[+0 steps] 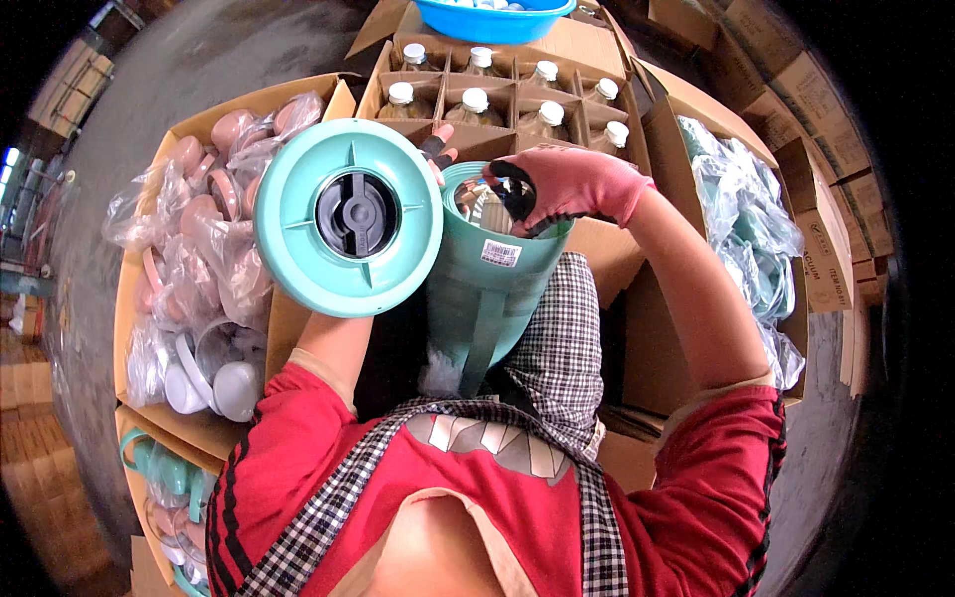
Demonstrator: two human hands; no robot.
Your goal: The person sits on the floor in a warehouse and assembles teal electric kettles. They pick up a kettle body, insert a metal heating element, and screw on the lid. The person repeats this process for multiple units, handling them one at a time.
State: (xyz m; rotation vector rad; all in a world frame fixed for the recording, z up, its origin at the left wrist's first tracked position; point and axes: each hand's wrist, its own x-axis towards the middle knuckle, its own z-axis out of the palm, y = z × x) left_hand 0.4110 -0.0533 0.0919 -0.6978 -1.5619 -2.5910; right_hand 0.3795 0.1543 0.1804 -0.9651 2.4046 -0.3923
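Note:
A teal round base (288,249) with radial ribs and a black knob (358,216) at its centre faces up on the left. My left hand (439,151) is under it, mostly hidden; only gloved fingers with bare tips show past its right edge, and they hold the base from below. Beside it, a teal cylindrical flask shell (487,298) with a small white barcode label stands tilted against my lap. My right hand (572,186), in a pink and black glove, is closed at the shell's open mouth, gripping its rim. Something shiny shows inside the mouth.
Ahead stands a divided carton (637,164) of white-capped glass bottles (475,101), with a blue basin (492,22) beyond it. Left, a carton holds bagged pink parts (199,224); below it are teal-handled parts (169,468). Right, another carton holds bagged teal parts (746,229).

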